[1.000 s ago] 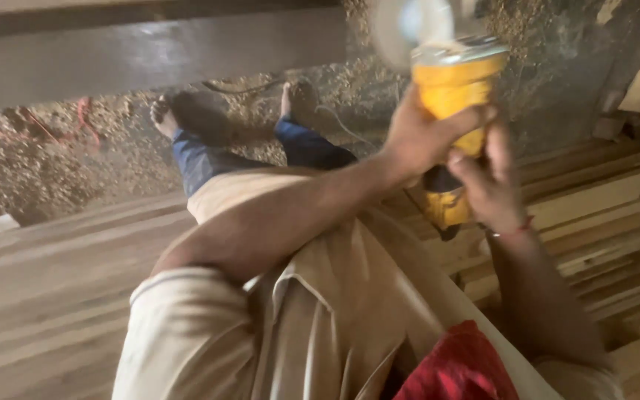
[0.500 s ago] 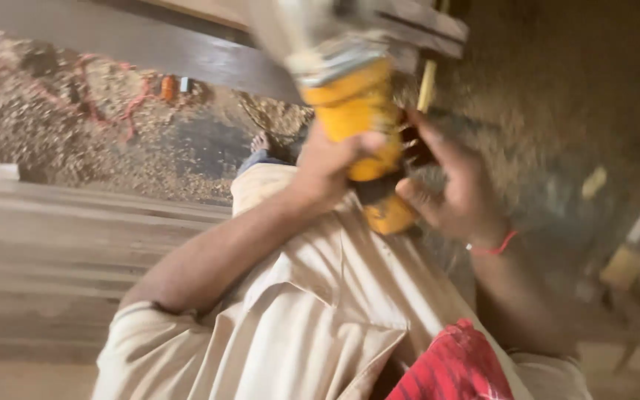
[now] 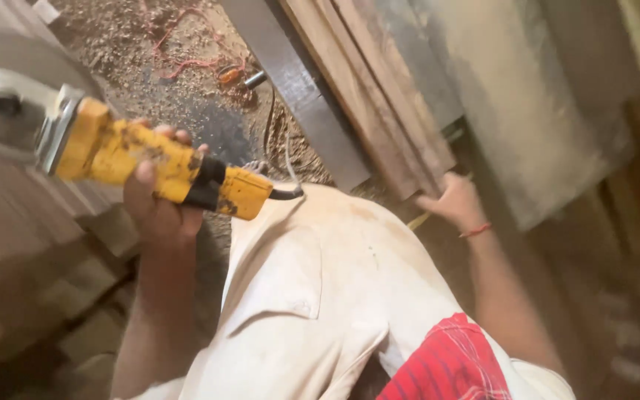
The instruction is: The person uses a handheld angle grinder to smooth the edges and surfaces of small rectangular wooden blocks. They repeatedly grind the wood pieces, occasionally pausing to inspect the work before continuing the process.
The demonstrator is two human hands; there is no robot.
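The angle grinder (image 3: 135, 159) sits at the left, lying across the left hand (image 3: 158, 204), its metal head end to the far left and its cord end toward the middle. The right hand (image 3: 455, 200) is at the right, touching the near ends of the stacked wooden planks (image 3: 379, 96), which run away to the far side. Sawdust-strewn floor (image 3: 150, 44) lies far left, behind the grinder.

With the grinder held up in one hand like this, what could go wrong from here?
1. Only the left hand grips the yellow power grinder; it might twist or slip.
2. Its black cord trails over the cream shirt and may snag.
3. The right hand reaches to the leaning wooden planks, which could slide.
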